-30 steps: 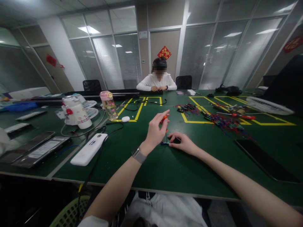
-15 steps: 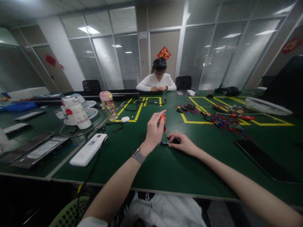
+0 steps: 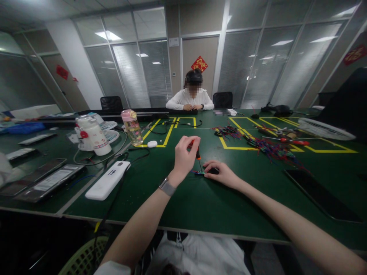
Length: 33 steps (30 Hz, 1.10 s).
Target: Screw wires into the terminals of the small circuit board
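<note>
small green circuit board with thin blue and red wiring point(image 3: 198, 173): lying on the dark green tabletop point(image 3: 229, 219), near the middle of the near half; fine detail too small to read. right hand point(image 3: 223, 175) low at the board's right end, thumb and forefinger closed to a narrow pinch at its edge. orange-and-black-handled screwdriver with a thin metal shaft point(image 3: 198, 156): nearly upright, slightly tilted, tip down at the board; contact point not resolvable. left hand point(image 3: 184, 156) has its handle between thumb and curled fingers. versus 0.5 s ago: left fingers, then extended upward, now bent over the handle top; hand slightly further left; right hand and board essentially unchanged. beyond, to the right: tangled heap of red-and-blue-wired boards point(image 3: 265, 147).
</note>
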### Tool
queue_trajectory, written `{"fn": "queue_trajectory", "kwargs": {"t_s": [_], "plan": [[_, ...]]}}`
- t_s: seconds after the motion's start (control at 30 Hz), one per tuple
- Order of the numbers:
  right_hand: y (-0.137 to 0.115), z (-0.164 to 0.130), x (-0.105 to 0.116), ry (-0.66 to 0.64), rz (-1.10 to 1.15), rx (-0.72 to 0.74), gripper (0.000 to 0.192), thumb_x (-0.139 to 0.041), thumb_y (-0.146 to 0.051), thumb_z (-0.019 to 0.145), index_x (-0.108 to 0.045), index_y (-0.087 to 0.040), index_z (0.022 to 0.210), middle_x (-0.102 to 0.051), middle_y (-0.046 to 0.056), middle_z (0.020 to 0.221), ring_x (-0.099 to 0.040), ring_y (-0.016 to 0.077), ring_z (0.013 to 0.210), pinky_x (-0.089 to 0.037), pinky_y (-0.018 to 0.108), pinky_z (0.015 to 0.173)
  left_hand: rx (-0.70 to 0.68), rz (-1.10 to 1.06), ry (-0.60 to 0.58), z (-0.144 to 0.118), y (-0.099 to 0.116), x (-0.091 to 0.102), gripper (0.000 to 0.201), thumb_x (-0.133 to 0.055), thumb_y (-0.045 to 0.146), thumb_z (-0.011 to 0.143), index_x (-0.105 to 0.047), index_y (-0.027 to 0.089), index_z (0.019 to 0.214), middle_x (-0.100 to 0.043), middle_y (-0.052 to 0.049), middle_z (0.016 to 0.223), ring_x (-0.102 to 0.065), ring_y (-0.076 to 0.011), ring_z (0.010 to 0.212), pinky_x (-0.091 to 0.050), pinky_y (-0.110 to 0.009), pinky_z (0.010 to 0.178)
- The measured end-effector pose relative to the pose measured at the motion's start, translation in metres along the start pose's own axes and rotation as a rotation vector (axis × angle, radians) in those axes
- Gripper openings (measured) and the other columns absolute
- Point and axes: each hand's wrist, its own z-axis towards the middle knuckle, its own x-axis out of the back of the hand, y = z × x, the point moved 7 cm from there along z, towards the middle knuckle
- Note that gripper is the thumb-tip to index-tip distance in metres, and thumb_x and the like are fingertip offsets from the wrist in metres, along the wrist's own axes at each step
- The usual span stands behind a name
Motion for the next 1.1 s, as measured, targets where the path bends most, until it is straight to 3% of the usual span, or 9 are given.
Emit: {"fn": "queue_trajectory", "kwargs": {"t_s": [0.2, 0.47, 0.6, 0.7, 0.8, 0.93, 1.1], "plan": [[0.001, 0.0, 0.0, -0.012, -0.004, 0.006, 0.01, -0.072, -0.028, 0.073, -0.072, -0.02, 0.08, -0.065, 0.008, 0.108, -0.061, 0.0237, 0.102, -0.042, 0.041, 0.097, 0.04, -0.189, -0.109, -0.002, -0.007, -0.012, 0.026, -0.046, 0.022, 0.094, -0.061, 0.019, 0.115, -0.066, -0.008, 0.106, -0.065, -0.0157, 0.09, -0.054, -0.026, 0.074], [-0.001, 0.0, 0.0, -0.012, 0.001, 0.001, 0.01, -0.071, -0.028, 0.074, -0.071, -0.02, 0.08, -0.065, 0.008, 0.108, -0.061, 0.0237, 0.102, -0.042, 0.042, 0.098, -0.044, 0.088, 0.054, -0.002, 0.001, 0.002, 0.013, -0.068, 0.031, 0.082, -0.07, 0.021, 0.09, -0.057, -0.001, 0.081, -0.056, -0.0127, 0.07, -0.049, -0.025, 0.065], [-0.001, 0.0, 0.0, -0.012, -0.004, -0.001, 0.01, -0.071, -0.028, 0.074, -0.071, -0.02, 0.08, -0.065, 0.008, 0.108, -0.061, 0.0238, 0.102, -0.042, 0.042, 0.098, -0.064, 0.15, -0.018, -0.002, 0.003, -0.001, 0.021, -0.049, 0.028, 0.094, -0.066, 0.019, 0.103, -0.06, -0.005, 0.091, -0.059, -0.0152, 0.081, -0.05, -0.029, 0.076], [0.0, 0.0, -0.001, -0.018, -0.013, 0.005, 0.01, -0.071, -0.028, 0.075, -0.071, -0.019, 0.081, -0.065, 0.008, 0.109, -0.061, 0.0234, 0.102, -0.042, 0.042, 0.098, -0.072, 0.014, -0.106, -0.004, 0.001, -0.01, 0.029, -0.041, 0.02, 0.096, -0.057, 0.019, 0.121, -0.062, -0.007, 0.108, -0.061, -0.0165, 0.096, -0.051, -0.03, 0.084], [0.0, 0.0, -0.001, -0.027, -0.015, 0.018, 0.011, -0.069, -0.028, 0.076, -0.071, -0.019, 0.081, -0.065, 0.008, 0.109, -0.061, 0.0231, 0.103, -0.042, 0.041, 0.099, -0.037, -0.156, -0.17, -0.005, -0.005, -0.019, 0.032, -0.041, 0.02, 0.096, -0.053, 0.022, 0.127, -0.06, -0.007, 0.112, -0.065, -0.013, 0.088, -0.054, -0.025, 0.076], [-0.001, 0.0, -0.001, -0.029, -0.003, 0.027, 0.011, -0.069, -0.029, 0.077, -0.072, -0.019, 0.081, -0.065, 0.008, 0.109, -0.061, 0.0232, 0.103, -0.041, 0.041, 0.099, -0.012, -0.117, -0.129, -0.003, -0.009, -0.018, 0.025, -0.052, 0.025, 0.092, -0.06, 0.022, 0.116, -0.058, -0.004, 0.097, -0.062, -0.0104, 0.075, -0.053, -0.021, 0.065], [0.0, 0.0, 0.0, -0.034, 0.013, -0.011, 0.011, -0.069, -0.028, 0.076, -0.071, -0.019, 0.08, -0.064, 0.009, 0.11, -0.061, 0.0238, 0.104, -0.041, 0.042, 0.099, -0.028, 0.073, -0.028, -0.001, -0.005, -0.004, 0.016, -0.066, 0.032, 0.083, -0.065, 0.02, 0.093, -0.056, -0.001, 0.084, -0.056, -0.0119, 0.07, -0.049, -0.023, 0.065]]}}
